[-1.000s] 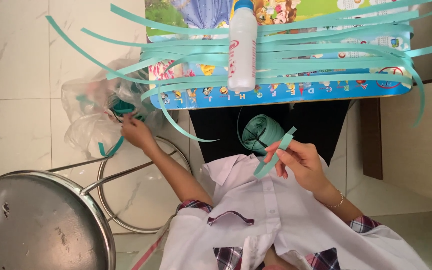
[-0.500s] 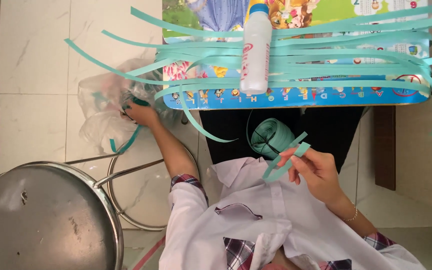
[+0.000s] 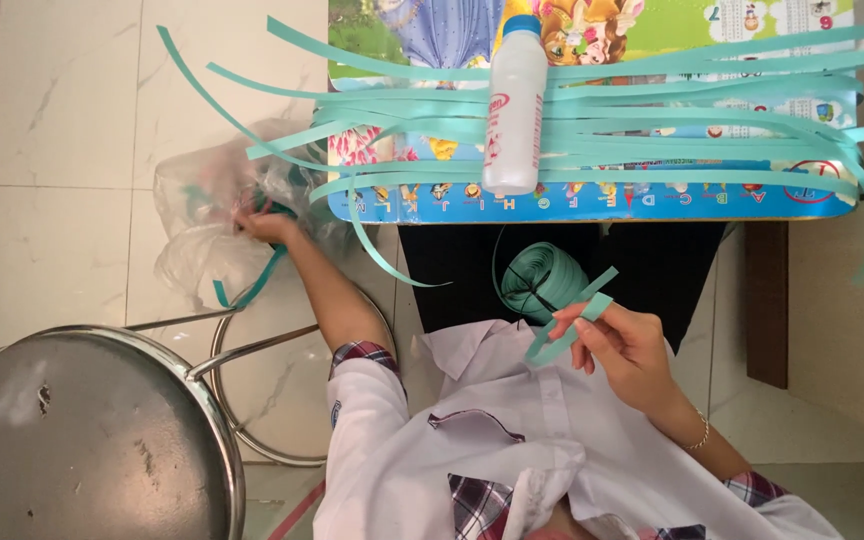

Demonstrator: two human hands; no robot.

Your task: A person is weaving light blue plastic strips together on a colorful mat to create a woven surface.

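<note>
From the head view, looking straight down: the left hand [image 3: 264, 226] is out at full stretch over the floor, pushed into a crumpled clear plastic bag [image 3: 202, 215] beside the near left corner of the tabletop [image 3: 592, 200], fingers curled around a loose teal strip [image 3: 252, 280] that trails out of the bag. The right hand [image 3: 624, 345] sits in close to the body, below the near edge of the tabletop, thumb and fingers pinched shut on a short folded paper strip [image 3: 570, 322] of the same teal (it sticks out up and to the right past the fingertips). Just above it, in the lap, lies a wound coil of teal strip [image 3: 540, 282]. On the tabletop a fan of long teal strips [image 3: 672, 125] spreads right across and hangs over both side edges, with a white bottle [image 3: 514, 105] with a blue cap lying on top of them near the middle. A round metal stool [image 3: 82, 440] fills the bottom left.
</note>
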